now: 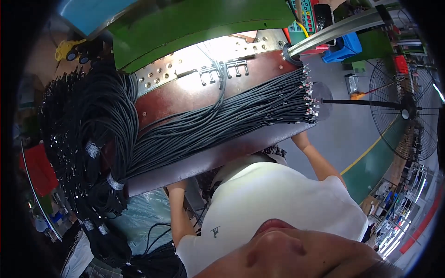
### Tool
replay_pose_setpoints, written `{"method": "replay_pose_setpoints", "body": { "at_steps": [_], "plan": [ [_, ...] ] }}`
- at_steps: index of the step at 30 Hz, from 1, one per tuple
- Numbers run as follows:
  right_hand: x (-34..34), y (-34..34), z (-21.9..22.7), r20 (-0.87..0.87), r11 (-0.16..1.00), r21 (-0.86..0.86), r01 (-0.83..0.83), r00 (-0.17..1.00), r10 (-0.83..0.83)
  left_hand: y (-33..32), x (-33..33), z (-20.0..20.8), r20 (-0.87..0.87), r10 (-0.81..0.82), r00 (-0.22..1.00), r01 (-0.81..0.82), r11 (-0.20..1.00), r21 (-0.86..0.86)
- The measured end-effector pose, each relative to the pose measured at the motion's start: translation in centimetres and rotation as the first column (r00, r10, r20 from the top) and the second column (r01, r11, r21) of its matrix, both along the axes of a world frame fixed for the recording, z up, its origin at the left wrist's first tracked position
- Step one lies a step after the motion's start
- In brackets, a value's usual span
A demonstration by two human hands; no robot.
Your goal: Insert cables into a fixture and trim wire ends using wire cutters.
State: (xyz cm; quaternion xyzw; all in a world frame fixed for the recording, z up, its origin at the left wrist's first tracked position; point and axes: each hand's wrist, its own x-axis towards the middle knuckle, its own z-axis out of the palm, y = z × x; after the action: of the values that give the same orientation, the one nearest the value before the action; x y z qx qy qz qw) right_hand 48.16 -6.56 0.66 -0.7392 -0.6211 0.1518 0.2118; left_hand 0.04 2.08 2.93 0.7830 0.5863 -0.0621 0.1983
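Note:
A broad bundle of dark grey cables (204, 129) lies across a reddish-brown work board (169, 104), with small metal connector ends (309, 92) lined up at its right side. My left hand (177, 185) is at the board's near edge, left of my body. My right hand (300, 137) is by the same edge, close below the connector ends. The fingers of both hands are hidden by the board, so what they hold or touch cannot be seen. One or two cables run up from the bundle to a row of small black clamps (225, 72).
A green machine beam (199, 32) spans the far side over a bright, perforated metal plate (160, 75). Thick black cable bundles (104, 116) hang at the left, one tied with a clear wrap (115, 182). A fan (405, 111) and a blue stool (345, 48) stand to the right.

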Motion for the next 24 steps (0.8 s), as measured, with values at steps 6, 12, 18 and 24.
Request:
{"method": "replay_pose_setpoints", "body": {
  "at_steps": [6,12,18,24],
  "plan": [
    [-0.3,2.0,5.0,0.354,0.962,-0.273,-0.012,0.928,0.112,-0.2,3.3,4.5,0.081,-0.014,0.997,0.009,0.998,0.059],
    [-1.8,8.9,21.4,-0.707,0.411,-0.534,-0.739,0.657,0.263,3.9,10.8,16.6,0.726,-0.033,0.687,0.379,0.868,-0.319],
    [-7.1,23.7,15.8,0.418,0.802,0.383,-0.458,0.86,0.292,7.2,19.5,17.7,0.31,-0.568,0.763,0.404,0.792,0.457],
    [-3.1,21.4,14.4,0.118,0.873,0.158,-0.461,0.887,0.446,7.6,12.3,15.2,0.128,-0.478,0.869,0.346,0.772,0.533]
  ]
}}
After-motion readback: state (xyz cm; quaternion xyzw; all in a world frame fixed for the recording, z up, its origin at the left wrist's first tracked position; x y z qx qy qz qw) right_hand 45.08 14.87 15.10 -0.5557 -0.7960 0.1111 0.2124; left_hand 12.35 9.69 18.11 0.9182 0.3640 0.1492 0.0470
